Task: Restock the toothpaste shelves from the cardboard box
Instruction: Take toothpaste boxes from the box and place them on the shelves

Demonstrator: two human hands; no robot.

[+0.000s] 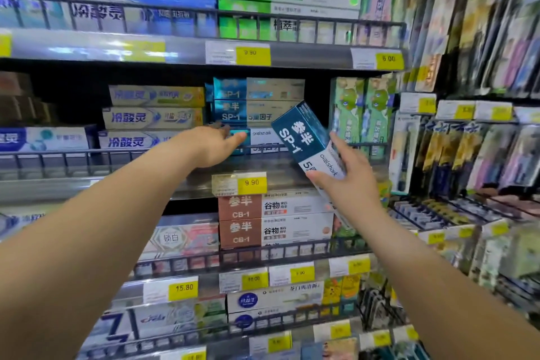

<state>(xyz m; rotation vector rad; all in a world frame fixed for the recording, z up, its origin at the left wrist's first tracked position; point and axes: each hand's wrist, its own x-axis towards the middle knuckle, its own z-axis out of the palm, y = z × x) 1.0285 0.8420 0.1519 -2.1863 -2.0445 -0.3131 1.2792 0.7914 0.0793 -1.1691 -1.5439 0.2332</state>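
My right hand point(347, 181) grips a teal and white SP-1 toothpaste box point(306, 140), tilted with its teal end up and to the left, in front of the middle shelf. On that shelf stands a stack of matching SP-1 boxes point(257, 105), with a dark gap to its right. My left hand point(214, 145) reaches over the wire shelf rail point(146, 152), fingers apart, touching the lowest box of the stack. The cardboard box is not in view.
Blue and white toothpaste boxes point(152, 117) fill the shelf left of the stack. Green children's toothpaste packs point(362, 114) stand on the right. Brown CB-1 boxes point(263, 219) sit on the shelf below. Toothbrush packs point(473, 149) hang on the far right.
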